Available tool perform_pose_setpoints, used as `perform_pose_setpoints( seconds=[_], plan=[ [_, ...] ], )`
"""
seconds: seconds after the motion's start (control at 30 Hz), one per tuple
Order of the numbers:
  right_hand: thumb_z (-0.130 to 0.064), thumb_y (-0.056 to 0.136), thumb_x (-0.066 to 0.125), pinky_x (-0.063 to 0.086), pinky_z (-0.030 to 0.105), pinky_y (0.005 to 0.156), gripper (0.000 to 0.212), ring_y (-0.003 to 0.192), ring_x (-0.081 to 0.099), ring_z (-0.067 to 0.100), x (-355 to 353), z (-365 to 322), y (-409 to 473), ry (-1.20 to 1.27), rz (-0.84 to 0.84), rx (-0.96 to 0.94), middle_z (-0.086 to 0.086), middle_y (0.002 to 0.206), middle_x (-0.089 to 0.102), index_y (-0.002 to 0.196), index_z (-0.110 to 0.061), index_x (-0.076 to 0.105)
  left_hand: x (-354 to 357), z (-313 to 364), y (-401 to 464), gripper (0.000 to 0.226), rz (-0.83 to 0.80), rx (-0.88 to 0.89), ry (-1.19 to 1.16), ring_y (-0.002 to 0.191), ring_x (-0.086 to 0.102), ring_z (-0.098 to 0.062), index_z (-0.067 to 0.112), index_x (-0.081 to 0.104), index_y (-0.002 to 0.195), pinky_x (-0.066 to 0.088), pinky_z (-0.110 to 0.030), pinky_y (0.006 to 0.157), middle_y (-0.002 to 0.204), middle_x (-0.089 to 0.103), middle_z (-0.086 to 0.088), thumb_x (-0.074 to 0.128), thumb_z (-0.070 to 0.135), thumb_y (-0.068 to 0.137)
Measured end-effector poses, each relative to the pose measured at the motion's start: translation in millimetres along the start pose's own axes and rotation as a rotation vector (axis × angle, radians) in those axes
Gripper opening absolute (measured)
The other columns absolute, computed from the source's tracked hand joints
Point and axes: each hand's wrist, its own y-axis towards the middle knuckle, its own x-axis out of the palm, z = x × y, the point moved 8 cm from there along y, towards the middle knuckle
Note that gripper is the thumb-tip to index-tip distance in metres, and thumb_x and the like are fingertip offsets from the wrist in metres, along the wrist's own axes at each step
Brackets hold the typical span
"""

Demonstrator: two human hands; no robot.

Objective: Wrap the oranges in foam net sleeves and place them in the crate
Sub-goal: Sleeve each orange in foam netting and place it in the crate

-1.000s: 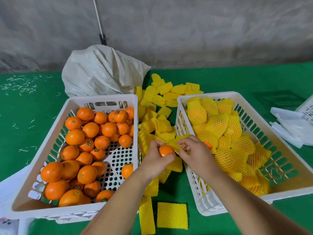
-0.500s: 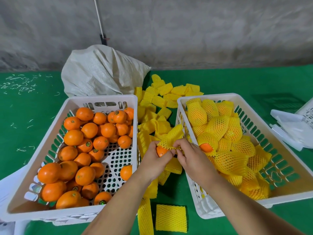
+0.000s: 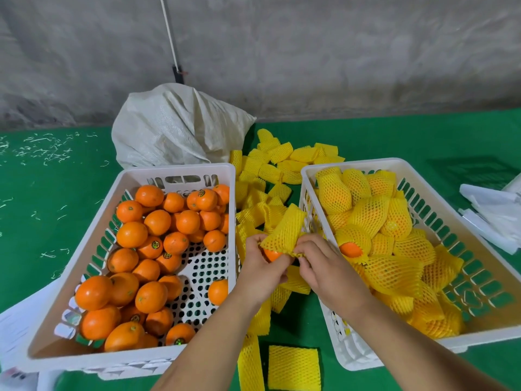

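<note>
Head view: left hand cupping orange, right hand fingers pinching foam sleeve mouth, stretching it over fruit, beside right crate for short drop.

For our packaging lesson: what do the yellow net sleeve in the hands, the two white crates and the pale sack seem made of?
Yellow net sleeve: soft foam mesh, matt; it bends and holds open diamond holes.
White slotted crates: probably moulded plastic, smooth with a slight sheen.
Pale sack: likely woven plastic fabric; a fine weave shows on its creased surface.

crates: white plastic | sleeves: yellow foam mesh | sack: woven | tabletop: green matt
</note>
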Motion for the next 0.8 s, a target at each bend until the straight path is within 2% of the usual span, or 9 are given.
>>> perform_pose_setpoints(
  seconds=[0.1,0.13,0.23,0.33,0.43,0.57,0.67,0.73,0.8],
  plan=[
    [-0.004,0.093,0.067,0.053,0.039,0.091,0.022,0.108,0.058,0.022,0,0,0,0.001,-0.004,-0.006,0.005,0.118,0.057,0.112,-0.011,0.058,4,1,-3,0.068,-0.041,-0.016,-0.01,0.085,0.077,-0.029,0.057,0.031,0.139,0.065,-0.034,0.074,0.097,0.075,-0.014,0.069,0.019,0.097],
    [-0.006,0.094,0.065,0.052,0.037,0.091,0.024,0.11,0.057,0.021,0,1,0,0.023,-0.008,0.009,0.003,0.118,0.054,0.113,-0.014,0.054,7,1,-3,0.069,-0.075,-0.029,-0.018,0.087,0.076,-0.033,0.058,0.032,0.143,0.066,-0.037,0.077,0.1,0.076,-0.018,0.067,0.02,0.098],
    [-0.012,0.096,0.06,0.053,0.031,0.092,0.03,0.113,0.054,0.017,3,8,0,0.081,-0.019,0.091,-0.001,0.123,0.048,0.122,-0.019,0.046,12,1,-5,0.061,-0.157,-0.079,-0.122,0.086,0.074,-0.032,0.038,0.046,0.148,0.065,-0.044,0.084,0.109,0.073,-0.026,0.07,0.019,0.096],
    [-0.009,0.099,0.055,0.046,0.02,0.097,0.04,0.119,0.053,0.01,0,20,0,0.167,0.025,0.175,-0.005,0.132,0.048,0.138,-0.018,0.051,12,5,-7,0.067,-0.206,-0.059,-0.16,0.091,0.075,-0.031,0.032,0.047,0.148,0.063,-0.041,0.085,0.118,0.07,-0.023,0.074,0.004,0.093],
    [-0.003,0.1,0.053,0.043,0.012,0.096,0.034,0.114,0.052,0.006,-8,28,-1,0.18,0.108,0.196,-0.003,0.126,0.051,0.131,-0.012,0.064,13,6,-9,0.069,-0.178,-0.003,-0.018,0.08,0.071,-0.025,0.025,0.048,0.151,0.063,-0.037,0.077,0.12,0.066,-0.017,0.078,0.005,0.092],
    [-0.013,0.096,0.044,0.046,0.016,0.088,0.029,0.11,0.054,0.008,-9,30,-1,0.205,0.113,0.273,-0.002,0.122,0.05,0.116,-0.011,0.065,18,7,-12,0.052,-0.18,0.035,0.073,0.085,0.075,-0.024,0.025,0.057,0.136,0.063,-0.031,0.073,0.118,0.071,-0.009,0.082,0.018,0.091],
    [-0.021,0.098,0.04,0.045,0.017,0.079,0.027,0.099,0.054,0.003,-5,31,0,0.236,0.061,0.312,-0.005,0.116,0.053,0.118,-0.016,0.058,16,9,-12,0.044,-0.165,0.045,0.051,0.082,0.076,-0.023,0.024,0.058,0.129,0.061,-0.029,0.07,0.111,0.074,-0.01,0.081,0.019,0.092],
    [-0.024,0.1,0.044,0.041,0.012,0.064,0.023,0.082,0.056,-0.001,-5,35,0,0.263,0.059,0.349,-0.012,0.096,0.055,0.119,-0.02,0.056,14,10,-12,0.041,-0.145,0.065,0.057,0.079,0.075,-0.02,0.028,0.059,0.126,0.061,-0.029,0.069,0.105,0.075,-0.005,0.081,0.019,0.092],
    [-0.015,0.102,0.05,0.037,0.007,0.057,0.021,0.07,0.055,-0.006,-5,42,-2,0.288,0.078,0.388,-0.019,0.082,0.054,0.12,-0.02,0.06,12,12,-12,0.04,-0.12,0.086,0.076,0.076,0.073,-0.016,0.032,0.058,0.125,0.061,-0.028,0.068,0.1,0.075,0.003,0.08,0.021,0.093]
  ],
)
